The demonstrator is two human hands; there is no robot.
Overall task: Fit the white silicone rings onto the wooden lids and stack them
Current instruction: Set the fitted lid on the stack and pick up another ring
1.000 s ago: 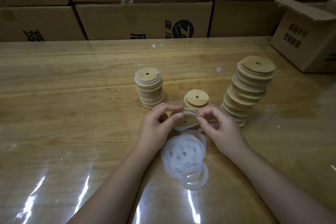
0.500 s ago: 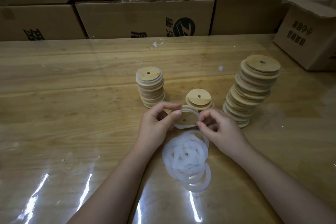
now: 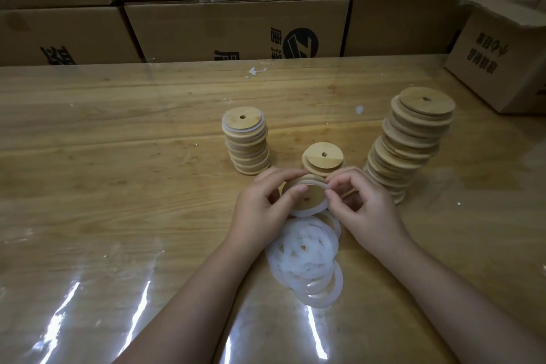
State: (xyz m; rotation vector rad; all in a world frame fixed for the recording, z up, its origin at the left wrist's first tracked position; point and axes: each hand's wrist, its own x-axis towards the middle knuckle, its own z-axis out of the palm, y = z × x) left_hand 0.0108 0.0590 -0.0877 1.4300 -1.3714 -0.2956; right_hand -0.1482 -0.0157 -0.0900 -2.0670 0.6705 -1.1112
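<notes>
Head view: nearest on the worktop (image 3: 118, 162) lies a loose pile of silicone rings (image 3: 304, 260), overlapping one another between the two forearms. Just beyond the pile both hands meet over one wooden lid (image 3: 313, 193), held tilted above the surface. The left hand (image 3: 260, 210) has its grip closed round the lid, thumb on the near face and fingers curled over the far edge. The right hand (image 3: 366, 210) pinches a white ring (image 3: 307, 212) at the lid's right rim (the ring circles the lid; whether it is fully seated I cannot tell). Directly behind stands a short stack (image 3: 323, 159) of lids. Farther left is a ringed stack (image 3: 246, 142), white edges showing near its top. To the right rises a tall leaning stack (image 3: 410, 142). Cardboard boxes (image 3: 236, 29) line the back, with another box (image 3: 502, 59) on the far right.
</notes>
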